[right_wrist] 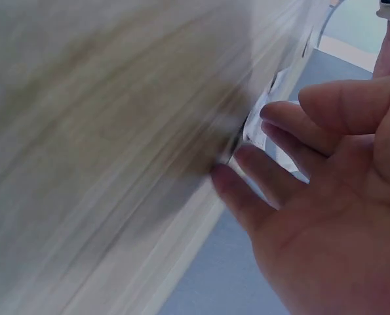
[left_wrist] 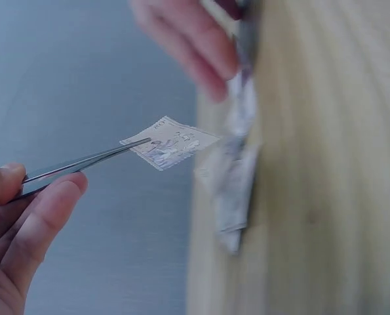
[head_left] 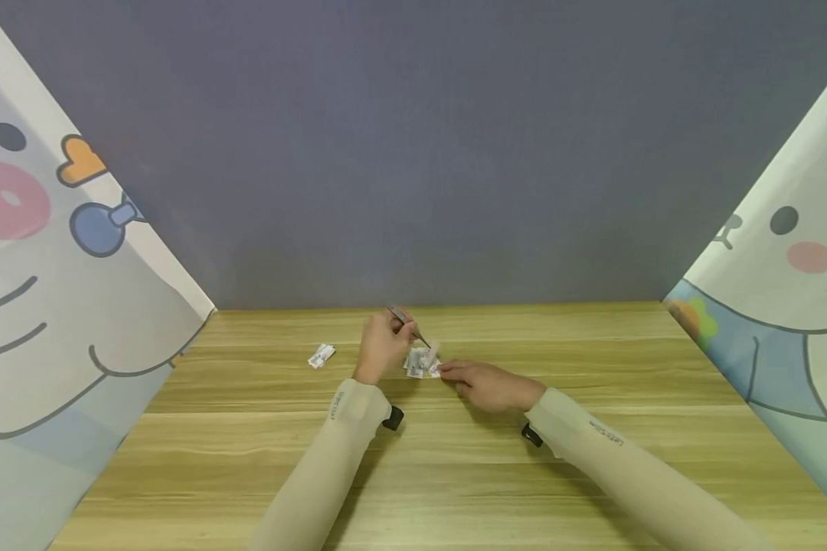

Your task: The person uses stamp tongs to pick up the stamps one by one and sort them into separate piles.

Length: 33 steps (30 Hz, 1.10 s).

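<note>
In my left hand (head_left: 381,346) I grip a pair of metal tweezers (left_wrist: 124,149) between thumb and fingers. Their tips pinch one postage stamp (left_wrist: 172,146), which has toothed edges and a printed picture and is held up near the other stamps. Several more stamps lie overlapping in a pile (head_left: 416,364) on the table, just right of the left hand. My right hand (head_left: 491,386) reaches in from the right with fingertips at the pile's right edge. In the right wrist view its fingers (right_wrist: 247,197) are loosely bent and the thumb stands apart from them.
A smaller group of stamps (head_left: 321,355) lies on the wood-grain table (head_left: 455,474), left of the left hand. A grey panel (head_left: 413,168) rises behind the table's far edge. Cartoon-printed panels (head_left: 34,306) flank both sides. A dark band shows at each sleeve's cuff.
</note>
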Available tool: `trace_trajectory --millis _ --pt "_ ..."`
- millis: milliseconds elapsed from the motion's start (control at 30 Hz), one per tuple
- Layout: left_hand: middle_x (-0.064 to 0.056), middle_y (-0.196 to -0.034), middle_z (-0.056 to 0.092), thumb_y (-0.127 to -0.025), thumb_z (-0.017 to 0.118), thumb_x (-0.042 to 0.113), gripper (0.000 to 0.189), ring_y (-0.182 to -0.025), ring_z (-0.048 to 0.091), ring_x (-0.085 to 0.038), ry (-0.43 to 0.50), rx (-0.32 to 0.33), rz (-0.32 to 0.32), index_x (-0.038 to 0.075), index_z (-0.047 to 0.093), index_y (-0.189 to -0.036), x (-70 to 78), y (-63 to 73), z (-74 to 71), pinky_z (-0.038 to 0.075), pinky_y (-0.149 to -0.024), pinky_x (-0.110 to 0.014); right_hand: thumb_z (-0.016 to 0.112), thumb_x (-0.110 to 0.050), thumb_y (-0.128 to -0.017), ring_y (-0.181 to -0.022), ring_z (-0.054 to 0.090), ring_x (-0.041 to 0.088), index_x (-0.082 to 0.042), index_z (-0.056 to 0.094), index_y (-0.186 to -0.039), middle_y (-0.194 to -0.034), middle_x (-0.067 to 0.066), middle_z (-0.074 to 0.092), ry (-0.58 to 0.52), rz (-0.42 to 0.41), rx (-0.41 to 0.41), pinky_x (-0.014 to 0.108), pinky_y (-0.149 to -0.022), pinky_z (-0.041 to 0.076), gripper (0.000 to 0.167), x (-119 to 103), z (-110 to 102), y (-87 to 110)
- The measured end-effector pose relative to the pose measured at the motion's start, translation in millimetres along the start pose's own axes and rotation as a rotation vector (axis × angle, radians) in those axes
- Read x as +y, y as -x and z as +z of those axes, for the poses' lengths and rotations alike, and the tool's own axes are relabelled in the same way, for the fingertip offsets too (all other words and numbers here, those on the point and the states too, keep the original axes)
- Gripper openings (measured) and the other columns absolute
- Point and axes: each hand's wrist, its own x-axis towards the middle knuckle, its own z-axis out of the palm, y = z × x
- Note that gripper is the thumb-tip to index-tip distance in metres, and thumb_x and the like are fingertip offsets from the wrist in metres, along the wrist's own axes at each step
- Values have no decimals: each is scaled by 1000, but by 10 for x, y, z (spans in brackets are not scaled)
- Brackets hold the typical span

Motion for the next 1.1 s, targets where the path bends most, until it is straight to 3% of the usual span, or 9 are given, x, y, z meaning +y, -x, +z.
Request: trace_trajectory --millis 267,400,800,1100 --pt "-10 -78 67 -91 63 3 6 -66 68 -15 124 64 18 -2 64 -88 125 -37 -157 55 -58 -22 44 -2 -98 -130 38 32 4 52 -132 -139 14 45 36 -56 66 46 -105 33 36 53 -6 6" --pt "-8 -75 68 -90 63 3 5 -64 67 -14 121 84 35 -2 64 -88 157 -46 -175 55 -57 -22 44 -2 -97 -128 41 32 4 54 -129 -137 15 47 30 -60 86 47 -104 34 34 50 -37 35" --pt "-9 -75 68 -89 64 1 4 -65 67 -15 140 62 27 -4 63 -89 242 -50 -132 55 -58 -22 46 -2 -97 -124 45 30 2 58 -126 -132 13 51 17 -59 144 46 -102 37 32 96 -85 127" --pt "-7 -76 68 -90 64 3 3 -65 67 -12 119 62 74 0 63 -89 243 -65 -99 55 -58 -22 48 -1 -96 -118 50 29 3 60 -123 -127 11 55 16 -73 191 45 -98 42 30 143 -89 140"
